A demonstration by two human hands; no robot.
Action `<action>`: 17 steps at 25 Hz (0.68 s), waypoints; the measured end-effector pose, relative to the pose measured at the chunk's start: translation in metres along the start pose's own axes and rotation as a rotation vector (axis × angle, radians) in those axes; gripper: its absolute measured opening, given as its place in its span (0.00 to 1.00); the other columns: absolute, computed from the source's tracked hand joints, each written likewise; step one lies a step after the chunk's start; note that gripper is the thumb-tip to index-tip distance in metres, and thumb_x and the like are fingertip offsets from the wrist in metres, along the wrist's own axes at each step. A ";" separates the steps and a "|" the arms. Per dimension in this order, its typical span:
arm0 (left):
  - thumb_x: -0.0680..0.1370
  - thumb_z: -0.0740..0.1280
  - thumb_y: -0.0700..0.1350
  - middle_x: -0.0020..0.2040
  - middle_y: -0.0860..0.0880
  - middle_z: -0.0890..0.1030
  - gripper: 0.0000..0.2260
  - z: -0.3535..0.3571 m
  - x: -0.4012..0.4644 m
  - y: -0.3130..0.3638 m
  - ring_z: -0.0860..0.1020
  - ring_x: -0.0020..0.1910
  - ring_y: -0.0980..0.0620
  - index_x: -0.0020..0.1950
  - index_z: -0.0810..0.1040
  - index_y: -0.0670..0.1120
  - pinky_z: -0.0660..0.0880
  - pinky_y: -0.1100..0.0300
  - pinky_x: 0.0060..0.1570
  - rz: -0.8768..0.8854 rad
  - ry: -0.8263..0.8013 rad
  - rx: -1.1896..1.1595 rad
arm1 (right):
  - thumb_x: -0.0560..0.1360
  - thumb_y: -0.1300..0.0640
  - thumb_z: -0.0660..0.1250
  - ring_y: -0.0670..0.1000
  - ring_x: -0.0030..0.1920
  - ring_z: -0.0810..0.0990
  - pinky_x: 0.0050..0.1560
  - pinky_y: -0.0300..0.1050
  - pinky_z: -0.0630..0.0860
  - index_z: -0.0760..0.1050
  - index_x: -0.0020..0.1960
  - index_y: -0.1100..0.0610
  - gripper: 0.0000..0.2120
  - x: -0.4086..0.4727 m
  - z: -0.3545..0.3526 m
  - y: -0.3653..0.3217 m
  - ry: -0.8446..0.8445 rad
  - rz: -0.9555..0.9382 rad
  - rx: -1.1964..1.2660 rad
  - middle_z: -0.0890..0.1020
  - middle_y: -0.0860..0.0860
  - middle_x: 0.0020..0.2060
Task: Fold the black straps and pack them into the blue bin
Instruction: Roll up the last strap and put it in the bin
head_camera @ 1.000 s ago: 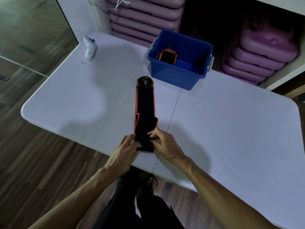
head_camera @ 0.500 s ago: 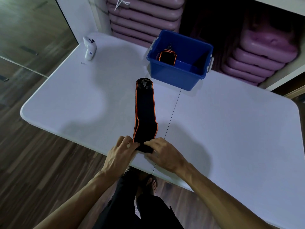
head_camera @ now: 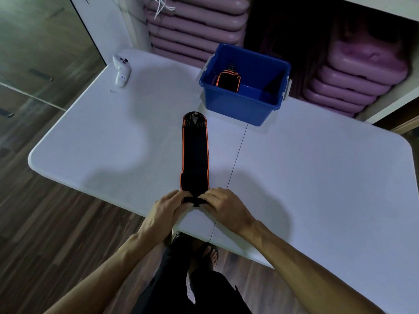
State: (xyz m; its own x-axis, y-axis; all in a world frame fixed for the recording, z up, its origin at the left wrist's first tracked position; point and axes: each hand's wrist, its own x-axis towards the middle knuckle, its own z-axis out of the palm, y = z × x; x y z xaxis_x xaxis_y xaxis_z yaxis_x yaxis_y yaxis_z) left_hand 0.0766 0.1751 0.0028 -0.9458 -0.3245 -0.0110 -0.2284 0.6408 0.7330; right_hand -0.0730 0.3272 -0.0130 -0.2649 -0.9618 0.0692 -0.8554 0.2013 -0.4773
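Your left hand (head_camera: 167, 208) and right hand (head_camera: 223, 206) pinch the near end of the orange-edged black strap (head_camera: 195, 155), stretched flat toward the blue bin (head_camera: 240, 105) at one o'clock.

— What did the table (head_camera: 306, 168) look like?
— White, with rounded corners and a thin seam running across it from the near edge to the bin (head_camera: 243, 105).
— And what lay on it?
— The blue bin stood at the far edge. A black strap (head_camera: 195, 152) with orange edging lay flat in the middle, stretched lengthwise from near the bin toward the near edge. A white controller (head_camera: 122, 70) lay at the far left corner, well apart from both.
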 end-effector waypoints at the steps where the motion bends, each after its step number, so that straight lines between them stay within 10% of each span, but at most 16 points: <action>1: 0.80 0.58 0.55 0.49 0.52 0.80 0.15 -0.001 0.005 -0.003 0.79 0.46 0.56 0.58 0.77 0.47 0.75 0.60 0.45 -0.029 0.005 -0.050 | 0.81 0.50 0.60 0.55 0.49 0.80 0.48 0.52 0.78 0.79 0.58 0.58 0.16 0.004 -0.005 0.001 -0.043 0.042 0.059 0.83 0.53 0.51; 17: 0.77 0.67 0.44 0.36 0.49 0.78 0.07 0.007 0.043 -0.006 0.78 0.33 0.53 0.51 0.71 0.43 0.74 0.63 0.31 -0.290 0.184 -0.082 | 0.80 0.54 0.65 0.43 0.49 0.76 0.49 0.33 0.71 0.77 0.58 0.54 0.08 0.031 -0.009 0.000 0.090 0.317 0.399 0.78 0.47 0.49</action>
State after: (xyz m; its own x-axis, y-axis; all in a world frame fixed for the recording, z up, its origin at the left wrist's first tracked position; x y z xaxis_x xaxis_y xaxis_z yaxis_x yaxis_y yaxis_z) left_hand 0.0355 0.1625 -0.0071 -0.7852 -0.6094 -0.1098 -0.4551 0.4478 0.7696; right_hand -0.0854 0.2989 -0.0030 -0.5360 -0.8416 -0.0661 -0.4950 0.3768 -0.7830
